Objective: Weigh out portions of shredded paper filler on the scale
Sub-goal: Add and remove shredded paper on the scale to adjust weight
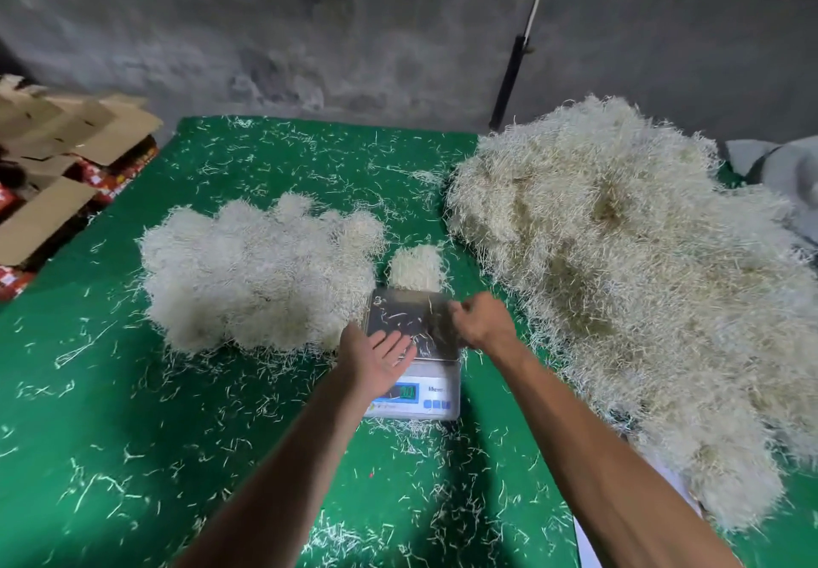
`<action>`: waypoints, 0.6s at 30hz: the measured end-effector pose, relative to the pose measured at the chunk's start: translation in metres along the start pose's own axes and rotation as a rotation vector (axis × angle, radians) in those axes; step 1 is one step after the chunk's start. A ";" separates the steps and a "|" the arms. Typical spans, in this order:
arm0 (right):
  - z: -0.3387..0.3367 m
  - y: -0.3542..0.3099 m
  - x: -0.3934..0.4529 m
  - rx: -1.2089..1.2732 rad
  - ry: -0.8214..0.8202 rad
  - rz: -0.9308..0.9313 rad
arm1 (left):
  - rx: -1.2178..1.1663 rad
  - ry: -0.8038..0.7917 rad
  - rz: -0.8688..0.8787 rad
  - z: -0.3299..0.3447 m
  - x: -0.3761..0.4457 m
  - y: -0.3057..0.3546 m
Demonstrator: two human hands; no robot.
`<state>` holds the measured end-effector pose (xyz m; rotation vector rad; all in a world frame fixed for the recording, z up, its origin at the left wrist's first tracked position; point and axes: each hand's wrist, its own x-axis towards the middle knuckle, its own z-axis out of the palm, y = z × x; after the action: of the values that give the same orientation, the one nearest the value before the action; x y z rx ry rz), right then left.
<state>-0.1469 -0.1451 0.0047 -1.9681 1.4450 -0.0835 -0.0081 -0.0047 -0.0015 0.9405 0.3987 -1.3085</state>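
Only stray shreds lie on the scale (414, 337) pan under both hands.

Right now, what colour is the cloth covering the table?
Green cloth, littered with pale paper shreds; seen in the head view.

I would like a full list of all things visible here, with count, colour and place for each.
scale: one, white with steel pan, centre of mat
green mat: one, green, under everything
big filler heap: one, beige, right of scale
left filler heap: one, whitish, left of scale
small filler clump: one, whitish, behind scale
loose shreds: many, whitish, scattered on mat
cardboard boxes: several, brown and red, far left
pole: one, black and white, against wall
left hand: open, over pan edge
right hand: fingers curled, blurred, at pan's right edge
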 end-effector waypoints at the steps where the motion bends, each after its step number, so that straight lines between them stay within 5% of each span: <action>1: 0.002 0.006 -0.003 0.013 -0.005 0.019 | 0.012 0.007 -0.014 0.000 0.001 -0.003; 13: 0.029 0.017 -0.007 0.127 -0.043 0.039 | 0.096 0.000 -0.078 0.017 0.014 -0.024; 18: 0.027 -0.009 0.040 0.045 0.059 -0.073 | 0.138 -0.015 0.009 0.052 0.045 0.007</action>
<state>-0.1127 -0.1653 -0.0248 -1.9968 1.3971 -0.2064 -0.0024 -0.0741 -0.0008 1.0459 0.2956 -1.3471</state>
